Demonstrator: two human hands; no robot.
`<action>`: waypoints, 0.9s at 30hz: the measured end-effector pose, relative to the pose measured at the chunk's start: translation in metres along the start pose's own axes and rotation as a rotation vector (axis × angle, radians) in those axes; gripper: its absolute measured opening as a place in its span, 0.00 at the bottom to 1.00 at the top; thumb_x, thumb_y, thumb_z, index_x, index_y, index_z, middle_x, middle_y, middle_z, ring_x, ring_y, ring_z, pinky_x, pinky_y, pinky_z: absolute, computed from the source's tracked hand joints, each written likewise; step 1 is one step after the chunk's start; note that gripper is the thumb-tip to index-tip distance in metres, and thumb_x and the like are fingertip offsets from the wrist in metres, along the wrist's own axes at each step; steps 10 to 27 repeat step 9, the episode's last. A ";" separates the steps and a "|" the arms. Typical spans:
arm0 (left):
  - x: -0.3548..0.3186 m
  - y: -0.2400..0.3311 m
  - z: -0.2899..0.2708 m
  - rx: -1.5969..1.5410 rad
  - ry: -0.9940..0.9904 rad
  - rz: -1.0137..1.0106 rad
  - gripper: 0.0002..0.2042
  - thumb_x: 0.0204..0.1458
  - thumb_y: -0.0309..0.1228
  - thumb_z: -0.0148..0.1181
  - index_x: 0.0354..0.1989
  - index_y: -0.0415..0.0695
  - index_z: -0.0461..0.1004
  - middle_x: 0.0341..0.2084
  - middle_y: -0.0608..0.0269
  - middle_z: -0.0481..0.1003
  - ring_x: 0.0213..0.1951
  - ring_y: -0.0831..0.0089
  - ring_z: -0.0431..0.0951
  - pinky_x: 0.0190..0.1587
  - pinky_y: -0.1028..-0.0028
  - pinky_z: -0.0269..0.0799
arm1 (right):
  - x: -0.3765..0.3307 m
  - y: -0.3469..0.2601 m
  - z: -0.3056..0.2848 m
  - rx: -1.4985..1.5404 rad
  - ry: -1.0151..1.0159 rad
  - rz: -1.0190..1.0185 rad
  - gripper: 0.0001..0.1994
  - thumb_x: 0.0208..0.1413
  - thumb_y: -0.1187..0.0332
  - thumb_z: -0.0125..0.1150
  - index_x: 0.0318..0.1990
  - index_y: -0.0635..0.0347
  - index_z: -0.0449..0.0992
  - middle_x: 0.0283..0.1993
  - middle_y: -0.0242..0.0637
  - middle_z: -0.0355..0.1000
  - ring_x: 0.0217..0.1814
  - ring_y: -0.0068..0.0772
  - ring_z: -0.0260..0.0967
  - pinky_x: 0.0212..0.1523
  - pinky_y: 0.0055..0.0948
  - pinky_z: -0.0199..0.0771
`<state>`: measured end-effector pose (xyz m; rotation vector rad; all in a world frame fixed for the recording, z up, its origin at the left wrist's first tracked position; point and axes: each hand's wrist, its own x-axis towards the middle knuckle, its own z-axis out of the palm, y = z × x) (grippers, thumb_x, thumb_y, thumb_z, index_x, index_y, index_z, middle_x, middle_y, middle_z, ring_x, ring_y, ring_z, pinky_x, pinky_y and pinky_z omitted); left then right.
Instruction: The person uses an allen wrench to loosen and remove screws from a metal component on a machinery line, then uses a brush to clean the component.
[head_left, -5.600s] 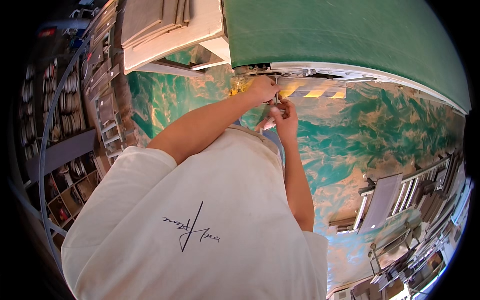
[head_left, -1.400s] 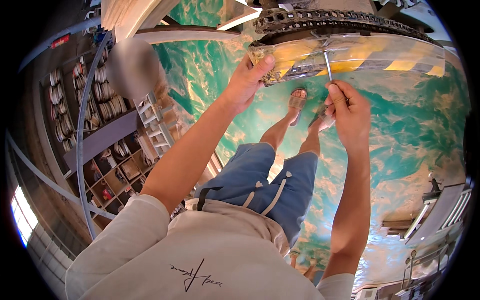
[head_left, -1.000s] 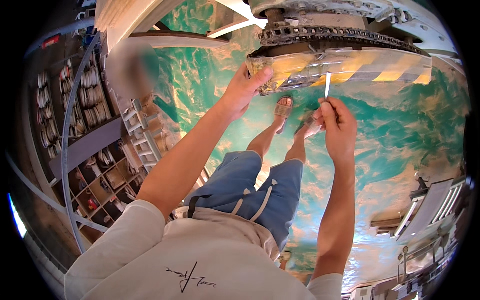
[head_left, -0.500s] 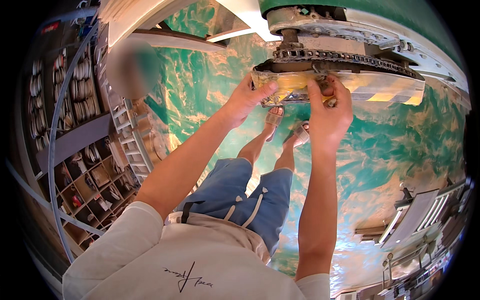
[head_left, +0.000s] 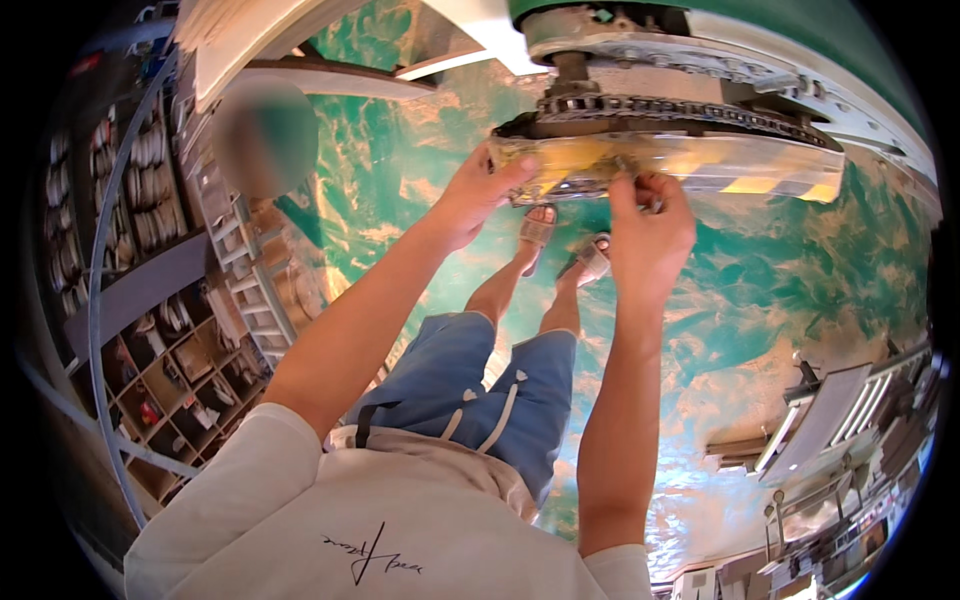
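Note:
A long chain guard with yellow and dark stripes runs along the machine's lower side. My left hand grips its left end, thumb on the front face and fingers round the edge. Near the guard's middle, my right hand has thumb and fingers pinched together around something small, dark and greasy-looking that I cannot make out. Those fingertips are close to the front face; whether they touch it is unclear. Just behind the guard's top edge lies a greasy roller chain, with a metal shaft rising from it.
The green machine body overhangs at the top right. To the left are a wooden ladder, a compartment shelf and racks of discs. A grey metal frame stands at the right on the green, dusty floor.
My right hand has come down from the guard's top edge to its front face, fingers still pinched. My left hand keeps its hold. The whole view has shifted slightly.

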<state>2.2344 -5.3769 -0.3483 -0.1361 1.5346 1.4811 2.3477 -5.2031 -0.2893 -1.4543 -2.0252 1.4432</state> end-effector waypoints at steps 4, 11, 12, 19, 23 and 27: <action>0.023 -0.031 -0.026 -0.143 -0.020 -0.072 0.36 0.55 0.55 0.69 0.63 0.45 0.63 0.56 0.62 0.73 0.56 0.71 0.74 0.58 0.68 0.71 | -0.011 0.049 -0.005 0.170 -0.120 0.102 0.13 0.57 0.66 0.69 0.41 0.68 0.79 0.31 0.37 0.78 0.31 0.23 0.71 0.36 0.26 0.73; 0.050 -0.064 -0.051 -0.346 -0.203 -0.135 0.39 0.56 0.57 0.67 0.69 0.50 0.58 0.58 0.68 0.73 0.55 0.72 0.76 0.57 0.72 0.74 | -0.038 0.129 -0.007 0.286 -0.171 0.239 0.10 0.62 0.69 0.65 0.44 0.67 0.78 0.32 0.36 0.78 0.34 0.23 0.74 0.39 0.25 0.75; 0.050 -0.064 -0.051 -0.346 -0.203 -0.135 0.39 0.56 0.57 0.67 0.69 0.50 0.58 0.58 0.68 0.73 0.55 0.72 0.76 0.57 0.72 0.74 | -0.038 0.129 -0.007 0.286 -0.171 0.239 0.10 0.62 0.69 0.65 0.44 0.67 0.78 0.32 0.36 0.78 0.34 0.23 0.74 0.39 0.25 0.75; 0.050 -0.064 -0.051 -0.346 -0.203 -0.135 0.39 0.56 0.57 0.67 0.69 0.50 0.58 0.58 0.68 0.73 0.55 0.72 0.76 0.57 0.72 0.74 | -0.038 0.129 -0.007 0.286 -0.171 0.239 0.10 0.62 0.69 0.65 0.44 0.67 0.78 0.32 0.36 0.78 0.34 0.23 0.74 0.39 0.25 0.75; 0.050 -0.064 -0.051 -0.346 -0.203 -0.135 0.39 0.56 0.57 0.67 0.69 0.50 0.58 0.58 0.68 0.73 0.55 0.72 0.76 0.57 0.72 0.74 | -0.038 0.129 -0.007 0.286 -0.171 0.239 0.10 0.62 0.69 0.65 0.44 0.67 0.78 0.32 0.36 0.78 0.34 0.23 0.74 0.39 0.25 0.75; 0.050 -0.064 -0.051 -0.346 -0.203 -0.135 0.39 0.56 0.57 0.67 0.69 0.50 0.58 0.58 0.68 0.73 0.55 0.72 0.76 0.57 0.72 0.74 | -0.038 0.129 -0.007 0.286 -0.171 0.239 0.10 0.62 0.69 0.65 0.44 0.67 0.78 0.32 0.36 0.78 0.34 0.23 0.74 0.39 0.25 0.75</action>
